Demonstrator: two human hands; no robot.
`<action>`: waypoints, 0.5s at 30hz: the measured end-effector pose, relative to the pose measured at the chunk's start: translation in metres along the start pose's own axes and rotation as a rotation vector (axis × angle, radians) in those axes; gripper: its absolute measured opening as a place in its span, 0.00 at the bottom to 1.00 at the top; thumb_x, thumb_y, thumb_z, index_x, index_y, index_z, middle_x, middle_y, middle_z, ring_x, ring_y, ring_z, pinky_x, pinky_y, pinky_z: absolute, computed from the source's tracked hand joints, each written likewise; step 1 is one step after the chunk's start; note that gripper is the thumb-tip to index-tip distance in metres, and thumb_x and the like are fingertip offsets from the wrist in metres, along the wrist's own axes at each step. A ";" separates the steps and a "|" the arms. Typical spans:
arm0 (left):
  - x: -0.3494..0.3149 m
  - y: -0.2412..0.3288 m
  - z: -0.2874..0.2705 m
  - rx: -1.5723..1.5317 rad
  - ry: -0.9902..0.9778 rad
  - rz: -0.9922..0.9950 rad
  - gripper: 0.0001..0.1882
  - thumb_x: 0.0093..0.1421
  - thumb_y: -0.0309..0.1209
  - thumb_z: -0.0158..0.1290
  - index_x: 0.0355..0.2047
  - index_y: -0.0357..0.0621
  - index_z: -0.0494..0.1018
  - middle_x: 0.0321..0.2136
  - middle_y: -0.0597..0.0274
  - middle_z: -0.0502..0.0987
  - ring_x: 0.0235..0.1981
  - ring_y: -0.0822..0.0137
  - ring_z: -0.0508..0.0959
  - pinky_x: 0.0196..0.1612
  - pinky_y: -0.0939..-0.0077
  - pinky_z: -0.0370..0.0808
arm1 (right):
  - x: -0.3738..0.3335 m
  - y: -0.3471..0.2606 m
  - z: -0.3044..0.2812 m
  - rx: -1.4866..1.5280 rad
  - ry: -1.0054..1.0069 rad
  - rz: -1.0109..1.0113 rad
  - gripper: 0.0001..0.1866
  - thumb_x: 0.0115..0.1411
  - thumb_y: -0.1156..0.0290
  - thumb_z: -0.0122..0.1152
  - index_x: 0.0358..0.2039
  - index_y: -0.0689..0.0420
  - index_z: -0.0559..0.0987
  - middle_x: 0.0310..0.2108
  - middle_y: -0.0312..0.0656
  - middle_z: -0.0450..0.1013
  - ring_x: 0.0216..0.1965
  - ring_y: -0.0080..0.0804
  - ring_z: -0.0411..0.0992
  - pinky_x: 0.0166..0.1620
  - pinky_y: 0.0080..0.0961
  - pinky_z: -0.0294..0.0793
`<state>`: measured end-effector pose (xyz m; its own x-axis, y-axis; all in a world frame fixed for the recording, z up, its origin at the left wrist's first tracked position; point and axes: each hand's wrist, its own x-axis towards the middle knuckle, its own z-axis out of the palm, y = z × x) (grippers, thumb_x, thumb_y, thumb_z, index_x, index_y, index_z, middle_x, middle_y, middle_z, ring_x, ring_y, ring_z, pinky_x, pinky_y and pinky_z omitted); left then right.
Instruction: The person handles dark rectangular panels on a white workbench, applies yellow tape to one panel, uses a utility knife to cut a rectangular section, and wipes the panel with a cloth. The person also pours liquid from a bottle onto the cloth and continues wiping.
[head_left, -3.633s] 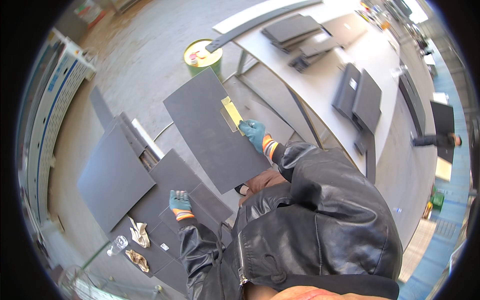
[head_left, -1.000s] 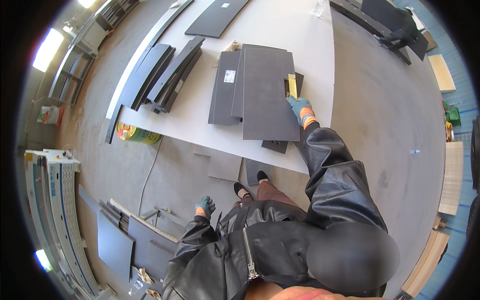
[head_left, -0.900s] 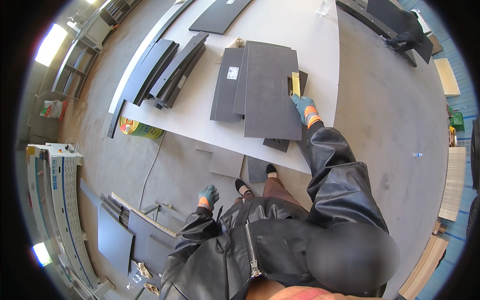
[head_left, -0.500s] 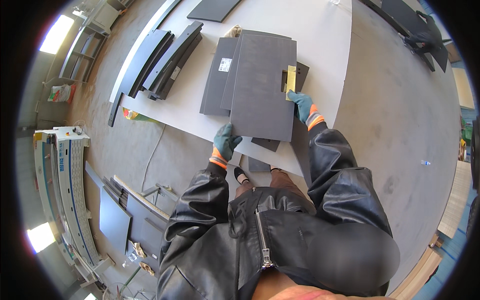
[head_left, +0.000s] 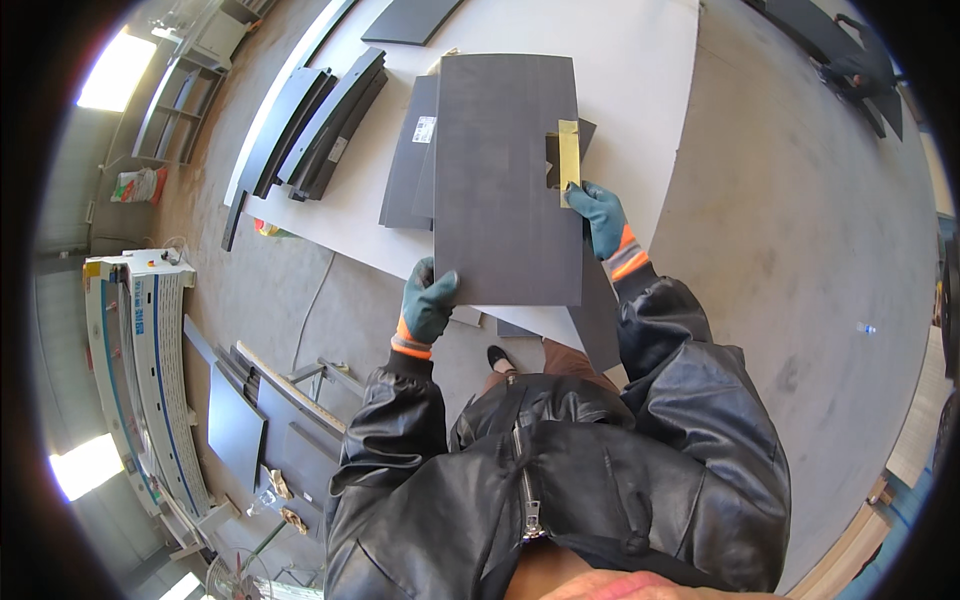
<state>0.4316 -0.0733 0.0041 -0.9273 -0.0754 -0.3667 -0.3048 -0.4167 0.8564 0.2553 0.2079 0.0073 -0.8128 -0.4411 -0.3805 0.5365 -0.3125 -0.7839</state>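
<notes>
A dark grey rectangular panel (head_left: pixel 505 180) is held up in front of me between both gloved hands. My left hand (head_left: pixel 428 300) grips its lower left corner, thumb on the upper face. My right hand (head_left: pixel 598 215) is closed on its right edge, just below a notch crossed by a strip of yellow tape (head_left: pixel 569 160). Whether the fingers also pinch the tape I cannot tell. Under the raised panel, other grey panels (head_left: pixel 405 165) lie on the white table, one bearing a white label (head_left: pixel 424 130); the held panel hides most of them.
Stacks of long dark strips (head_left: pixel 335 130) lie on the left of the white table (head_left: pixel 640 60). Another dark panel (head_left: pixel 412 18) rests at its far end. More panels (head_left: pixel 236 430) lean at the lower left near a white machine (head_left: pixel 150 360). A person (head_left: pixel 860 65) works far right.
The panel has come up off the pile and nearer to me, shifting slightly left. Both hands moved with it, and my left thumb now lies over its corner.
</notes>
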 end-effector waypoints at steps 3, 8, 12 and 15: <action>-0.021 0.020 0.031 -0.161 -0.160 0.007 0.27 0.61 0.36 0.60 0.57 0.36 0.68 0.49 0.58 0.77 0.48 0.66 0.78 0.49 0.69 0.77 | -0.045 -0.014 -0.002 0.042 -0.039 -0.038 0.15 0.68 0.66 0.57 0.47 0.66 0.78 0.35 0.38 0.78 0.32 0.22 0.77 0.39 0.19 0.79; -0.037 0.020 0.058 -0.097 -0.260 -0.026 0.25 0.61 0.32 0.59 0.57 0.35 0.69 0.47 0.58 0.78 0.46 0.65 0.79 0.48 0.69 0.78 | -0.108 0.000 -0.014 -0.031 -0.031 -0.062 0.17 0.70 0.67 0.55 0.51 0.67 0.77 0.39 0.38 0.77 0.38 0.23 0.77 0.44 0.21 0.79; -0.078 -0.005 0.076 -0.134 -0.219 -0.089 0.19 0.63 0.27 0.57 0.54 0.36 0.71 0.42 0.59 0.79 0.40 0.66 0.81 0.45 0.71 0.79 | -0.156 0.017 -0.035 -0.219 0.071 -0.030 0.19 0.71 0.67 0.54 0.57 0.65 0.75 0.43 0.39 0.77 0.42 0.25 0.78 0.48 0.24 0.79; -0.104 -0.033 0.084 -0.215 -0.233 -0.147 0.16 0.64 0.26 0.56 0.52 0.36 0.73 0.41 0.59 0.80 0.39 0.66 0.81 0.44 0.71 0.80 | -0.191 0.023 -0.054 -0.297 0.376 -0.318 0.20 0.71 0.66 0.54 0.60 0.60 0.74 0.44 0.39 0.77 0.41 0.24 0.77 0.48 0.25 0.79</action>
<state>0.5197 0.0239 0.0448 -0.9089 0.1979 -0.3670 -0.4094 -0.5911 0.6950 0.4104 0.3307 0.0352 -0.9778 -0.0175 -0.2088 0.2095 -0.1071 -0.9719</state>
